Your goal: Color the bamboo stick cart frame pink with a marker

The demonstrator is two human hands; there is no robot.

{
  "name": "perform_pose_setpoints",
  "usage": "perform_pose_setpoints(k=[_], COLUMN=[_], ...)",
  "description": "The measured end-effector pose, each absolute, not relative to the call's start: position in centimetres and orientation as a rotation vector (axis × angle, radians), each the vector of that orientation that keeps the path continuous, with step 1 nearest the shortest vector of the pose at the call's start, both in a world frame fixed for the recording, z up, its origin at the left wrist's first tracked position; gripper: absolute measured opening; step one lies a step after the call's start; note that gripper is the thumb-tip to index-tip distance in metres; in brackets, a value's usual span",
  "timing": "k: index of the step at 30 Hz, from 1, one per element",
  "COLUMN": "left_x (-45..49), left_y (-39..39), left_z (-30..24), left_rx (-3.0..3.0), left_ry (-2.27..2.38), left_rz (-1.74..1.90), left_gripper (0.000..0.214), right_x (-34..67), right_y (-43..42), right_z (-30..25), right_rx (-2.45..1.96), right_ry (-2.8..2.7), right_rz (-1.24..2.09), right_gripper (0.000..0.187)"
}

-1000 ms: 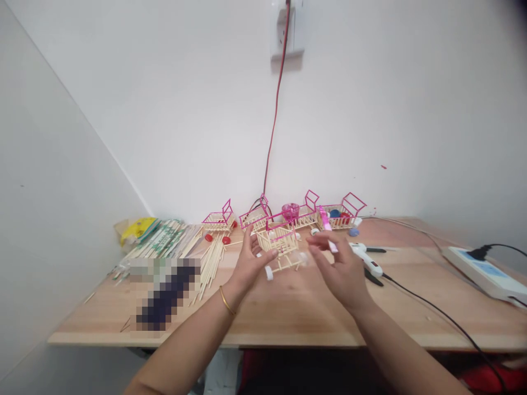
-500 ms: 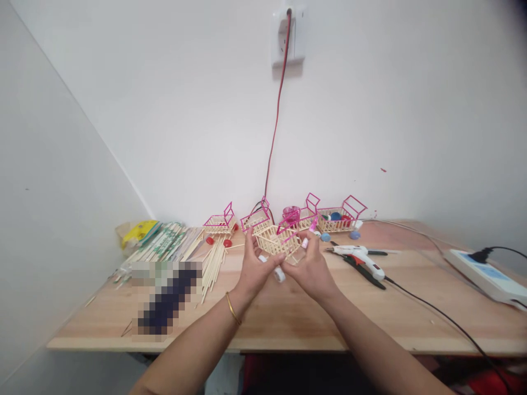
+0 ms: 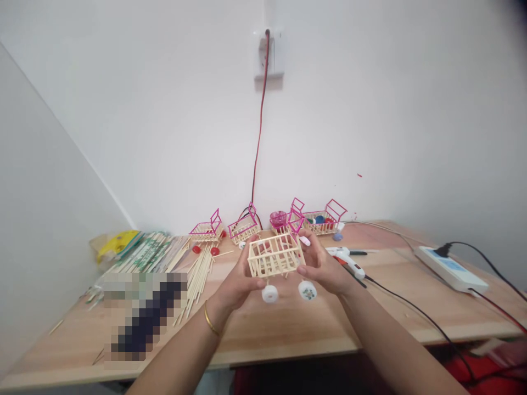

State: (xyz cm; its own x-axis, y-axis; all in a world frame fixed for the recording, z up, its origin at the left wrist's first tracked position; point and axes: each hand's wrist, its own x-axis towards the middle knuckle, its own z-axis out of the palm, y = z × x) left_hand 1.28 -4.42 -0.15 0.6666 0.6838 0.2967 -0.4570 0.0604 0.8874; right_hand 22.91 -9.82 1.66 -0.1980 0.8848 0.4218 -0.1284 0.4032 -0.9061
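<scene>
Between my two hands, a miniature shopping cart (image 3: 274,257) made of pale sticks is held up above the table, its side turned toward me. Two white bottle-cap wheels, a plain one (image 3: 270,294) and one with a green pattern (image 3: 307,290), hang at its underside. My left hand (image 3: 242,277) grips the left end, thumb low near the plain wheel. At the right end my right hand (image 3: 323,266) closes on the frame, thumb in front. A pink handle (image 3: 295,221) rises behind the cart's right end; whether it belongs to this cart is hard to tell.
Several pink-rimmed stick carts (image 3: 207,231) stand along the wall. Loose sticks (image 3: 200,280) and a yellow packet (image 3: 119,245) lie at left, near a pixelated dark patch. On the right are a hot glue gun (image 3: 349,264), its cord, and a white power strip (image 3: 450,269).
The cart has turned in my hands, so its side and two wheels now face me. My hands have moved apart to its two ends. The whole view has shifted slightly.
</scene>
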Motion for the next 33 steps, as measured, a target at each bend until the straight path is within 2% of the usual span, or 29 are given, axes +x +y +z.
perform_pose_setpoints(k=[3,6,10,17,26,33], left_x=[1.4,1.6,1.9,1.8,1.3,1.4], left_y=[-5.0,-5.4,-5.5,-5.2,-3.7,-3.7], left_z=[0.1,0.2,0.2,0.1,0.0,-0.8], left_rx=[1.227,1.27,1.314,1.451,1.601,1.775], left_ry=[0.248,0.233,0.302,0.615,0.912,0.983], left_rz=[0.894,0.932,1.046,1.228,1.407,1.513], left_gripper=[0.115,0.094,0.077,0.078,0.08,0.087], right_x=[23.2,23.5,24.4,27.5,29.0,26.0], right_y=[-9.6,-9.3,-8.6,-7.8,-5.5,-7.2], right_z=[1.5,1.5,1.6,2.3,6.3,6.5], right_rx=[-0.704,-0.723,-0.755,-1.06,-1.116,-1.066], right_ry=[-1.495,-1.521,-1.53,-1.26,-1.277,-1.492], right_rz=[1.105,1.1,1.002,0.498,0.122,-0.053], right_gripper=[0.077,0.082,0.073,0.035,0.044,0.033])
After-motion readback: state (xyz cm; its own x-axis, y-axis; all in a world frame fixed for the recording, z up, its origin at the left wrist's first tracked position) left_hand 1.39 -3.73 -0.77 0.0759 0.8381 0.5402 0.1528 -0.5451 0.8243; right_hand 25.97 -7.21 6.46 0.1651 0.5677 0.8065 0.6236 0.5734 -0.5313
